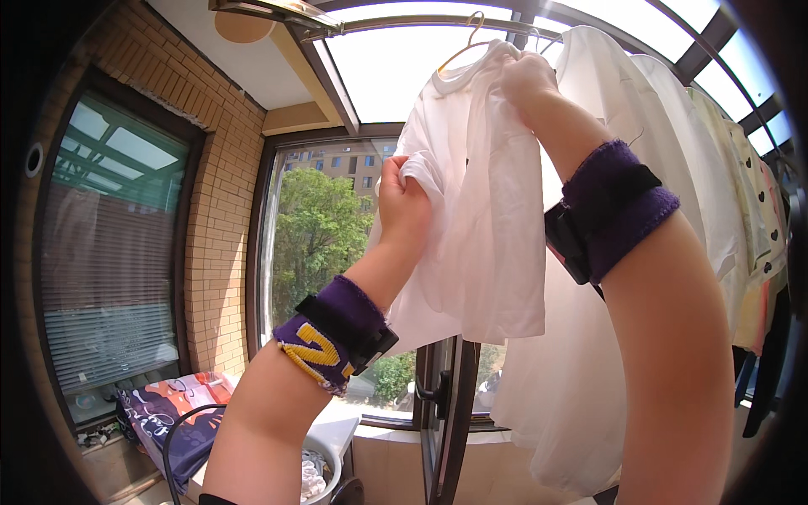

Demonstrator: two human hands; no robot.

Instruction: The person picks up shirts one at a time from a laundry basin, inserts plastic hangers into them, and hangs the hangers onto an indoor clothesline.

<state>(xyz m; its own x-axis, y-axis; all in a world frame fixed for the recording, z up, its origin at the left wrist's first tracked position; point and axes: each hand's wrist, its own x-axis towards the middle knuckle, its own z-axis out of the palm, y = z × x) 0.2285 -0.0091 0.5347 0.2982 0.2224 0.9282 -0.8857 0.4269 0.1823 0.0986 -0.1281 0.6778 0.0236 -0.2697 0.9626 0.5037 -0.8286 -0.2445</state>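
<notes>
A white long-sleeved shirt (442, 252) hangs before me on a yellow hanger (475, 38), which is hooked at the overhead rail (404, 25). My right hand (529, 77) grips the shirt high up, at the shoulder beside the collar. Lower and to the left, my left hand (407, 196) is closed around a bunched fold of the same shirt. The fingertips of both hands are partly hidden by cloth. Each wrist wears a purple band with a black strap and a small black device.
More white garments (631, 126) hang close on the right, with a heart-patterned garment (764, 208) beyond. An open window sash with a handle (435, 391) stands below the shirt. At lower left are a patterned bag (170, 416) and a white basin (334, 470) holding cloth.
</notes>
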